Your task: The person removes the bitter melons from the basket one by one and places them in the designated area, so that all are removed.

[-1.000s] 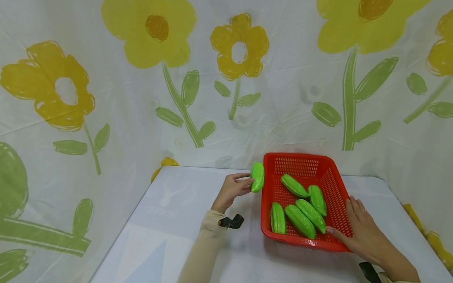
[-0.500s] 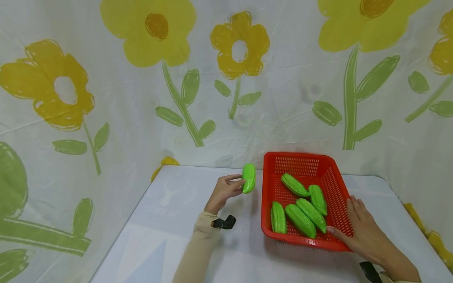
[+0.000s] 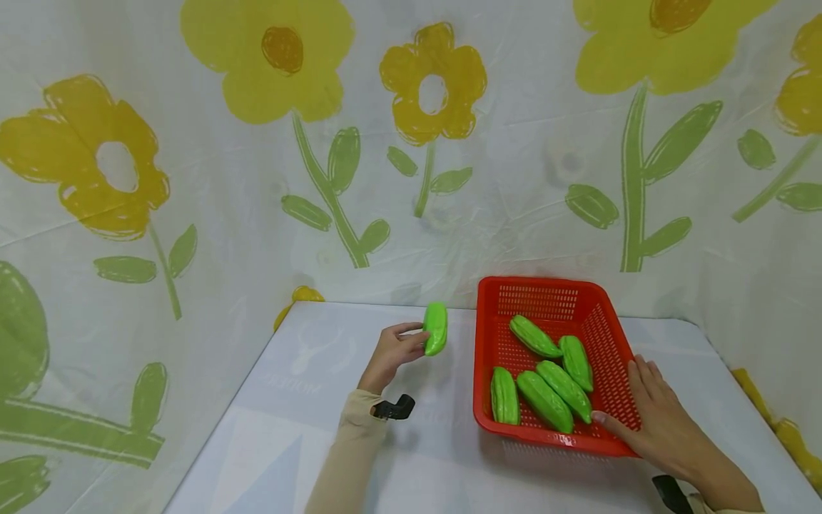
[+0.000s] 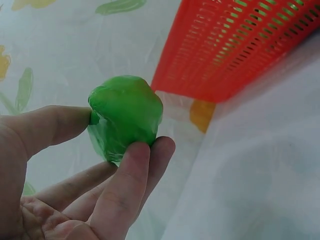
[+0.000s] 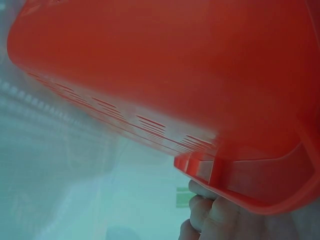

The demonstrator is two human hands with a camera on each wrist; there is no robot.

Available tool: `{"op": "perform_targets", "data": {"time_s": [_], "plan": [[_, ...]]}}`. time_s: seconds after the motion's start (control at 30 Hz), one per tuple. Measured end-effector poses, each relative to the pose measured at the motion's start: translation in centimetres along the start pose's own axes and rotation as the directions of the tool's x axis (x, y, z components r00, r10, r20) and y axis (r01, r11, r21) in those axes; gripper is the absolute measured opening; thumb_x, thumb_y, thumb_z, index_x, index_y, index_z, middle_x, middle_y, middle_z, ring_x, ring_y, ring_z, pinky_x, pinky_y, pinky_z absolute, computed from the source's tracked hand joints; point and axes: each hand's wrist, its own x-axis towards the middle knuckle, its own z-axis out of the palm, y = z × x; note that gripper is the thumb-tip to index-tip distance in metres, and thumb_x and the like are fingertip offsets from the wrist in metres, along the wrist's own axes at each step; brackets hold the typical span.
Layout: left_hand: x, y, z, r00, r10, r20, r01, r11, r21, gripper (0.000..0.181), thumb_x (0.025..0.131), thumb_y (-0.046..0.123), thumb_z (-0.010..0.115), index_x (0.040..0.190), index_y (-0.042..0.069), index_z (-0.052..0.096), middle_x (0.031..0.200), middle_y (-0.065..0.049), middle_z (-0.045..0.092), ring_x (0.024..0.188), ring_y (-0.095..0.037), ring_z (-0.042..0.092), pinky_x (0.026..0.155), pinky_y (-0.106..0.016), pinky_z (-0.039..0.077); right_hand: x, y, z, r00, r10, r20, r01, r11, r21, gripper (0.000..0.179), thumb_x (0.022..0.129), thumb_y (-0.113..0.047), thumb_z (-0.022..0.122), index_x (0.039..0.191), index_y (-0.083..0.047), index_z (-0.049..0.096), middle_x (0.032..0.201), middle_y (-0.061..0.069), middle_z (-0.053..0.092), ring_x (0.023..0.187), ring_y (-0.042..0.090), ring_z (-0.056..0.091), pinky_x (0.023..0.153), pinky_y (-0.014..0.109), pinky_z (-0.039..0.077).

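My left hand (image 3: 393, 351) pinches a shiny green ridged gourd (image 3: 435, 328) upright above the table, left of a red plastic basket (image 3: 483, 335). In the left wrist view, thumb and fingertips press on the gourd (image 4: 125, 115) from opposite sides, and its rounded end faces the camera. My right hand (image 3: 671, 421) rests on the basket's near right corner, fingers straight along the right side and thumb over the rim. Several similar gourds (image 3: 544, 401) lie inside the basket. In the right wrist view the fingers (image 5: 220, 220) are at the rim of the basket (image 5: 150, 65).
The basket stands on a white table (image 3: 270, 428) with faint printed patterns. Behind and beside the table hangs a white cloth (image 3: 514, 178) with yellow flowers and green leaves. Black wrist straps (image 3: 393, 408) sit over beige sleeves (image 3: 347, 457).
My left hand has moved left with the gourd, from beside the basket's left rim to a wider gap from it. The right hand, the basket and the gourds inside have stayed still.
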Motion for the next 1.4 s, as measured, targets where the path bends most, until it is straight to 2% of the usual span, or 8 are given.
{"op": "perform_targets", "data": {"time_s": [0.5,0.73,1.4], "plan": [[0.1,-1.3,-2.2,0.998,-0.026,-0.057,0.029,0.998,0.050,0.041,0.094,0.016,0.075,0.129,-0.005,0.067,0.111,-0.022,0.077,0.082,-0.012,0.073,0.081,-0.029,0.064,0.1,-0.1,-0.2,1.000,-0.004,-0.012,0.004,1.000,-0.002,0.126,0.089,-0.069,0.062,0.159,0.012,-0.004,0.165,0.040,0.002,0.153,0.059,-0.003,0.108,0.085,0.023],[0.4,-2.2,-3.4,0.996,-0.045,-0.077,0.051,0.996,0.074,0.043,0.093,0.016,0.075,0.129,-0.006,0.067,0.107,-0.019,0.078,0.079,-0.010,0.072,0.077,-0.025,0.062,0.1,-0.1,-0.2,1.000,0.000,-0.009,0.000,1.000,-0.002,0.127,0.089,-0.070,0.062,0.160,0.012,-0.004,0.166,0.040,0.000,0.153,0.058,-0.003,0.108,0.085,0.023],[0.6,-3.2,-4.9,0.995,-0.079,-0.066,0.090,0.976,0.199,0.047,0.094,0.018,0.076,0.133,-0.005,0.065,0.112,-0.023,0.074,0.084,-0.015,0.075,0.079,-0.030,0.064,-0.2,0.0,0.2,1.000,-0.017,-0.021,0.017,1.000,0.018,0.125,0.090,-0.068,0.062,0.160,0.011,-0.003,0.166,0.039,0.002,0.154,0.057,-0.004,0.108,0.085,0.024]]}}
